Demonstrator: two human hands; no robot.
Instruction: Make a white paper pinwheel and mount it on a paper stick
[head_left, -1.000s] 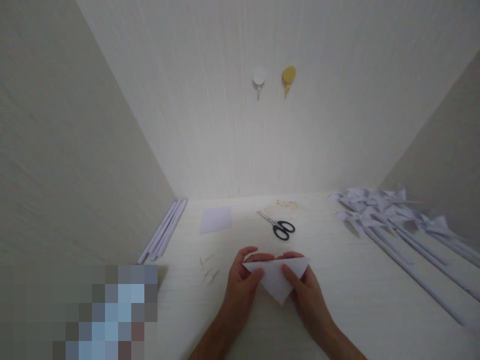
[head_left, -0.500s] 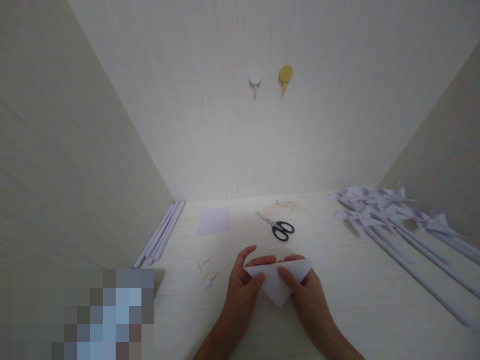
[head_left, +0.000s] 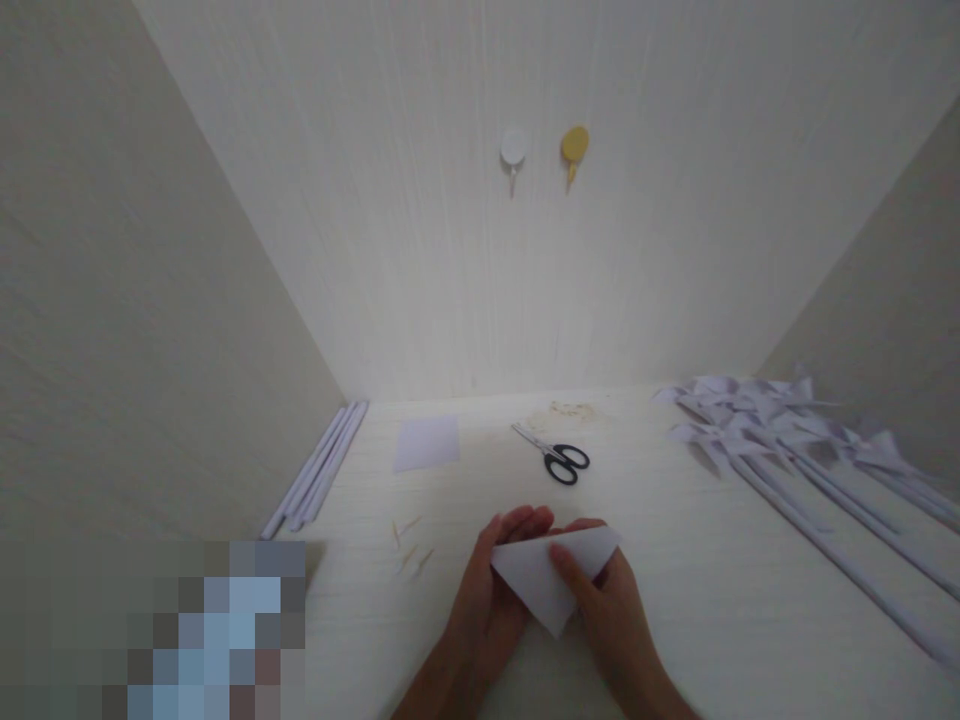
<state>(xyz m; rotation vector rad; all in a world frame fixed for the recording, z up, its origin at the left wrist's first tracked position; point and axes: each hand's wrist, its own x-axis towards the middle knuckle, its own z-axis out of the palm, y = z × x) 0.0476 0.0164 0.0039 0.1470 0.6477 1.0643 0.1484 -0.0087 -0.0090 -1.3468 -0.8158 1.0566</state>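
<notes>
A white sheet of paper [head_left: 536, 580], folded into a triangle, is held above the table with its point downward. My right hand [head_left: 611, 610] grips it, thumb pressed on the face near the folded top edge and fingers behind. Cupped under the paper's left side, my left hand [head_left: 480, 590] supports it, and its fingertips show beyond the top edge. Scissors [head_left: 559, 460] with black handles lie just past my hands. A flat square sheet of paper [head_left: 427, 443] rests to the far left of them. Several small pointed sticks [head_left: 409, 548] lie beside my left hand.
White paper pinwheels [head_left: 742, 410] on long paper sticks are heaped along the right side. Rolled paper tubes [head_left: 319, 470] lie by the left wall. Small scraps [head_left: 571, 410] sit near the back wall, which carries a white hook [head_left: 514, 148] and a yellow hook [head_left: 575, 145].
My left thumb has come off the paper's face and the left hand has turned underneath it. The paper has dropped slightly, while my right thumb stays pressed on it.
</notes>
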